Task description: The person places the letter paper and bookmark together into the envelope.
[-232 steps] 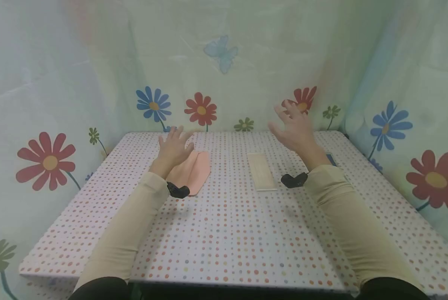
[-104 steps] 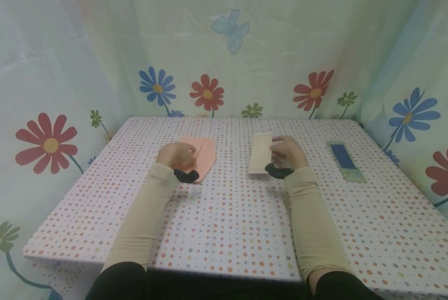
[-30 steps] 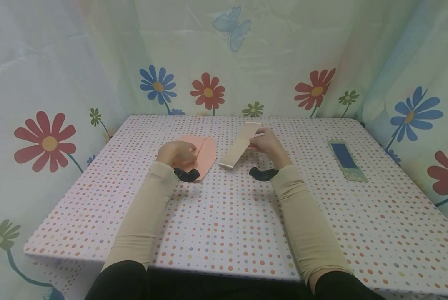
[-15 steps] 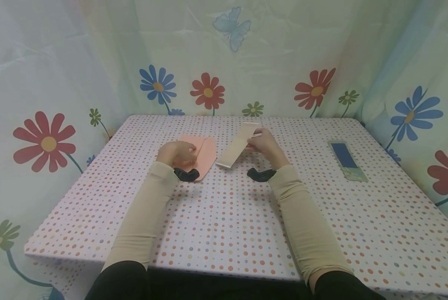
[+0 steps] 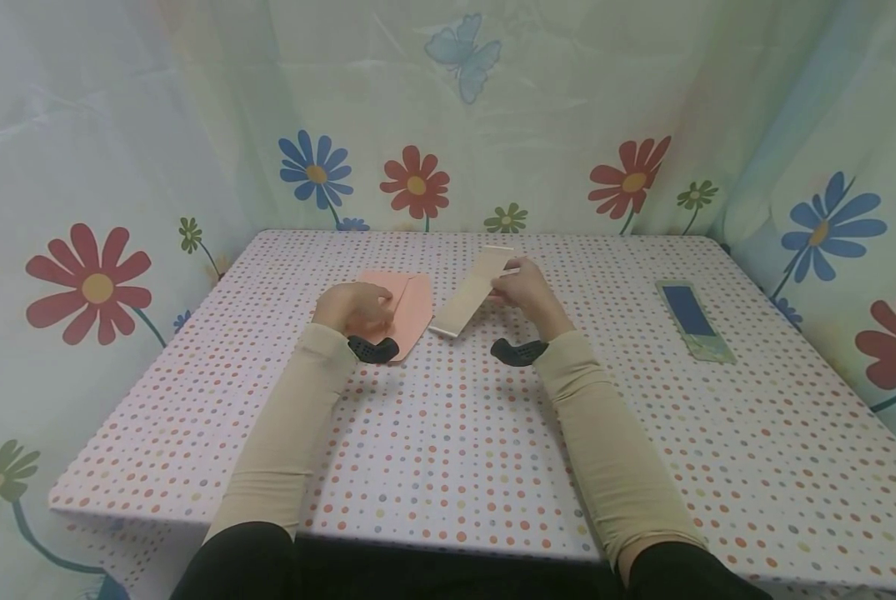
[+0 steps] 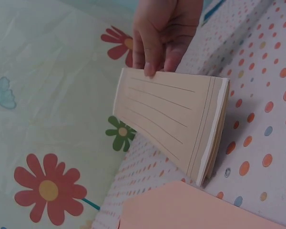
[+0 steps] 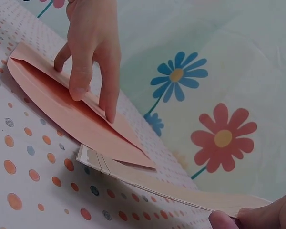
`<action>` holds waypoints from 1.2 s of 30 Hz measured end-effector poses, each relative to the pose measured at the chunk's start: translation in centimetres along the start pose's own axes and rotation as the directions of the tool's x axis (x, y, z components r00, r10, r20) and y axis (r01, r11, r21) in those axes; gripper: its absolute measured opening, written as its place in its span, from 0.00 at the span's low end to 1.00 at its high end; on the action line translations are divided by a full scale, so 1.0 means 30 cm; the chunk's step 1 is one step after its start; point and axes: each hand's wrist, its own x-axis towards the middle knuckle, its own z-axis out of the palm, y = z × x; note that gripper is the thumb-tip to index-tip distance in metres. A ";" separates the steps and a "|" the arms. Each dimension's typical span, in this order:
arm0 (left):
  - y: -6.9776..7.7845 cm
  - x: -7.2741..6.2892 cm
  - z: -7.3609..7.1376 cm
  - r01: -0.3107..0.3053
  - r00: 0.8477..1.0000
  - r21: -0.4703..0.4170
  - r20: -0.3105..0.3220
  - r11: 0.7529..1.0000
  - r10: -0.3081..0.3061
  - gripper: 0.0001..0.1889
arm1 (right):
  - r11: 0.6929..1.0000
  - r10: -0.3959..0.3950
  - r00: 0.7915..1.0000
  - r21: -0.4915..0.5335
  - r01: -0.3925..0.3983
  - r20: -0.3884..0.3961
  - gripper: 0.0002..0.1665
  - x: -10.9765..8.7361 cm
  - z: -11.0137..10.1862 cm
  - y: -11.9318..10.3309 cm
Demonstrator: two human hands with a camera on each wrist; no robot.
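A pink envelope [image 5: 416, 304] lies on the dotted tabletop left of centre, its long mouth gaping in the right wrist view. At that mouth my left hand [image 5: 353, 307] pinches the upper panel [image 7: 119, 129] between thumb and fingers, lifting it. My right hand [image 5: 526, 287] grips folded cream letter paper [image 5: 466, 296] by its right long edge. Printed lines run along the paper [image 6: 157, 109], and its layers show at the near end. The paper is tilted above the table, its near end close beside the envelope. Whether the two touch cannot be told.
A green card with a dark blue panel [image 5: 691, 321] lies flat at the right of the table [image 5: 448, 467]. Flower-printed curtains [image 5: 538, 108] enclose the table at the back and sides.
Both hands have come down from above the table. My right hand has lifted the paper, turned it aslant and carried it left to the envelope, creeping slightly left lately. My left hand stays put.
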 end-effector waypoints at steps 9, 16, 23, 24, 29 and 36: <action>0.000 -0.003 -0.004 -0.002 1.000 0.002 0.007 1.000 0.002 0.33 | 1.000 -0.015 1.000 0.016 0.015 0.021 0.32 -0.002 0.012 0.006; -0.001 -0.007 -0.005 -0.017 1.000 -0.020 0.022 1.000 0.017 0.33 | 1.000 0.001 1.000 -0.006 -0.001 0.020 0.32 -0.003 0.025 0.005; -0.001 -0.010 -0.004 -0.032 0.999 -0.031 0.034 0.999 0.033 0.33 | 0.998 0.028 1.000 -0.053 -0.028 0.000 0.32 0.002 0.038 0.004; -0.001 -0.009 -0.004 -0.029 0.999 -0.035 0.034 0.999 0.030 0.33 | 0.998 0.028 1.000 -0.057 -0.028 -0.002 0.33 0.001 0.040 0.003; -0.002 -0.003 -0.002 -0.024 0.999 -0.053 0.035 0.998 0.026 0.33 | 0.999 0.012 1.000 -0.048 -0.012 -0.003 0.32 -0.004 0.045 0.002; -0.005 -0.006 -0.004 -0.044 0.998 -0.080 0.048 0.996 0.048 0.33 | 1.000 0.011 1.000 -0.015 -0.011 -0.003 0.33 -0.005 0.048 0.001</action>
